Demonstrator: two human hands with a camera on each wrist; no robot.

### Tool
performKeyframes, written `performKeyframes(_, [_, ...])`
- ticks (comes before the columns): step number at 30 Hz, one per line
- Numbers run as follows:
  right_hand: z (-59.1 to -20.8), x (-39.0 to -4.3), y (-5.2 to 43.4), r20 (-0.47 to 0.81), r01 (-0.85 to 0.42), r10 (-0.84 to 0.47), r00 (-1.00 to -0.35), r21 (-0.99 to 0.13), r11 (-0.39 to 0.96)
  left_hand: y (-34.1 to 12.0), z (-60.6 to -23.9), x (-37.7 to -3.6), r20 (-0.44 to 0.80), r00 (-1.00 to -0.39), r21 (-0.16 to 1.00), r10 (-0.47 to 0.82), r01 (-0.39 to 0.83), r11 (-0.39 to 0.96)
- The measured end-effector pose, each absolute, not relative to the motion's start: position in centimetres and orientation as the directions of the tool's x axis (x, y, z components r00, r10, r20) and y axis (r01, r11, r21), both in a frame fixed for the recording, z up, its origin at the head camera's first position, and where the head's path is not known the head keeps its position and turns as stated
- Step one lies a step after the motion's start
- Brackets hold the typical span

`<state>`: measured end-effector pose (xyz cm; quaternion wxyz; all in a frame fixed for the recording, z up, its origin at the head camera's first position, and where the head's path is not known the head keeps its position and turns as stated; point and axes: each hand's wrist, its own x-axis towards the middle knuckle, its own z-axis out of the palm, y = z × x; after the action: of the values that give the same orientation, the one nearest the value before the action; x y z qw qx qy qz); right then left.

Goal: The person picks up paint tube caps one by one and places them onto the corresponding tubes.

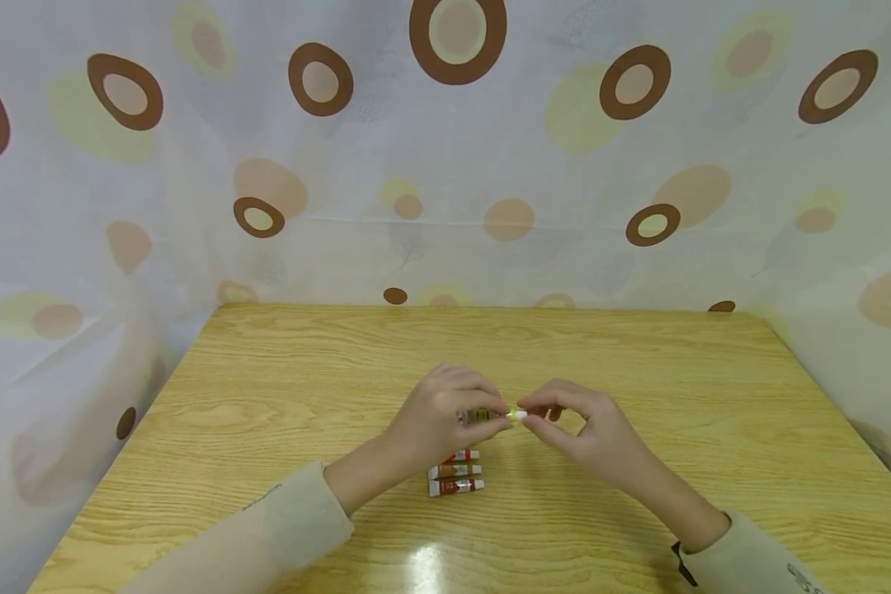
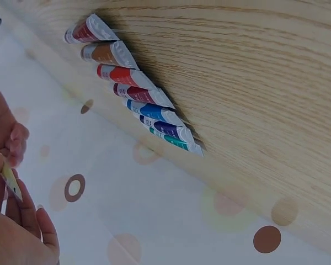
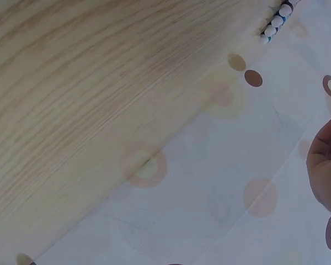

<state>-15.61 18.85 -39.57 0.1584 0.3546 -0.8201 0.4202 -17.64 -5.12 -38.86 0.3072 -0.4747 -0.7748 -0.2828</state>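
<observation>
Above the table point(image 1: 267, 371), left hand point(image 1: 438, 417) grips a paint tube point(image 1: 483, 415); right hand point(image 1: 586, 429) apparently pinches its cap point(image 1: 520, 415).

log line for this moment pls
left hand: holds paint tube | right hand: pinches white cap | row of tubes on table

Red, brown, blue, purple and teal paint tubes point(image 2: 138, 94) lay on the light wood-grain desk point(image 1: 282, 388) before a brown-ringed white curtain point(image 1: 445, 165).
</observation>
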Motion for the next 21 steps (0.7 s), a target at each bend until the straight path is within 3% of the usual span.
performKeyframes(10, [-39.71, -15.65, 18.99, 0.689, -0.822, -0.452, -0.567, -0.432, 0.372, -5.36, -38.73, -17.31, 0.693, -0.458, 0.266, 0.557, 0.880, 0.393])
performKeyframes(21, [-39.79, -15.42, 18.90, 0.669, -0.830, -0.492, -0.557, -0.438, 0.345, -5.23, -38.63, -16.74, 0.665, -0.484, 0.318, 0.569, 0.872, 0.371])
